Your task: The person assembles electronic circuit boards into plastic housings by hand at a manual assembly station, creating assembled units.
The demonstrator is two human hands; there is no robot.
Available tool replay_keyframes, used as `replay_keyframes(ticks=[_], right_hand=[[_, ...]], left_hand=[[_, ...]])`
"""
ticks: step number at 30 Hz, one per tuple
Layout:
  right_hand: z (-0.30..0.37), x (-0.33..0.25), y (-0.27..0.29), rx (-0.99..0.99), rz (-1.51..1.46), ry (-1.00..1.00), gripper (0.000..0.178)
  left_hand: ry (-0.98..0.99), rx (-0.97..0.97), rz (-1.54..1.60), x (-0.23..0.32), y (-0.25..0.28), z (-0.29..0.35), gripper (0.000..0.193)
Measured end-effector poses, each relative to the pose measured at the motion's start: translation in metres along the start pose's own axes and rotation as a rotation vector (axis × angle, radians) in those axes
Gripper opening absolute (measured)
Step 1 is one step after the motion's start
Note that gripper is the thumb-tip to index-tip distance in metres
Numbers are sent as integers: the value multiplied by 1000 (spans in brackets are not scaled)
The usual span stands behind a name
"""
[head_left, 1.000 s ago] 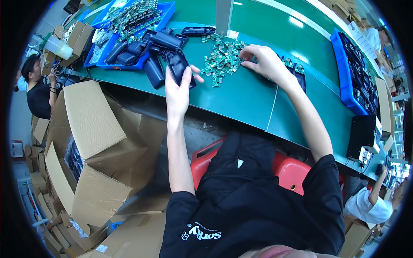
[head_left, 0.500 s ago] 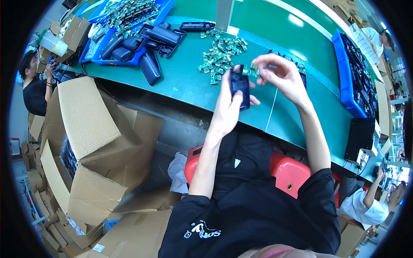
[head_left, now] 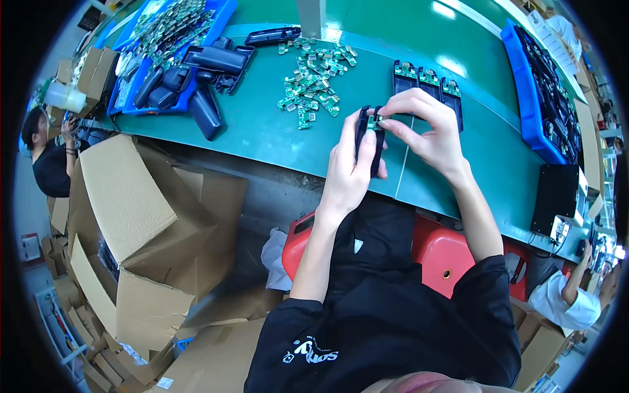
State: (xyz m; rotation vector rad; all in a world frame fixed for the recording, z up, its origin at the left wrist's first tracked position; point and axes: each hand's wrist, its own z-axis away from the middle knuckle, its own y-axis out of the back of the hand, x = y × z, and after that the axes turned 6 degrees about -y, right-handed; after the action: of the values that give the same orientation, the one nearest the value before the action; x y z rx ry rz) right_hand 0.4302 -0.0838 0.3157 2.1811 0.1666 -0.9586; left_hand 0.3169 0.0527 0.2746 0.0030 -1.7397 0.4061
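My left hand is wrapped round a black plastic housing, held upright over the near edge of the green bench. A small green circuit board sits at the upper end of that housing, with my left thumb against it. My right hand pinches at the board's right side with thumb and fingertips; its fingers partly hide the board. Beyond my hands lies a loose pile of circuit boards. Just past my right hand, black housings with boards in their ends stand in a row.
At the left, blue bins hold many boards and dark plastic shells. A blue tray of black parts stands at the right, near a black box. An open cardboard box is left of me. Other people sit at both sides.
The circuit board has moved from above the housing down into its upper end. My right hand has come lower, closer to my left, uncovering the row of housings. The view has shifted slightly.
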Motion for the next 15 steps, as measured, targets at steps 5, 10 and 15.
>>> replay_keyframes(ticks=[5, 10, 15], right_hand=[[8, 0, 5, 84, 3, -15, 19], [9, 2, 2, 80, 33, 20, 21], [8, -1, -1, 84, 75, 103, 22]], left_hand=[[26, -31, -50, 3, -2, 1, 39], [-5, -53, -123, 0, -3, 1, 41], [-50, -56, -125, -3, 0, 4, 43]])
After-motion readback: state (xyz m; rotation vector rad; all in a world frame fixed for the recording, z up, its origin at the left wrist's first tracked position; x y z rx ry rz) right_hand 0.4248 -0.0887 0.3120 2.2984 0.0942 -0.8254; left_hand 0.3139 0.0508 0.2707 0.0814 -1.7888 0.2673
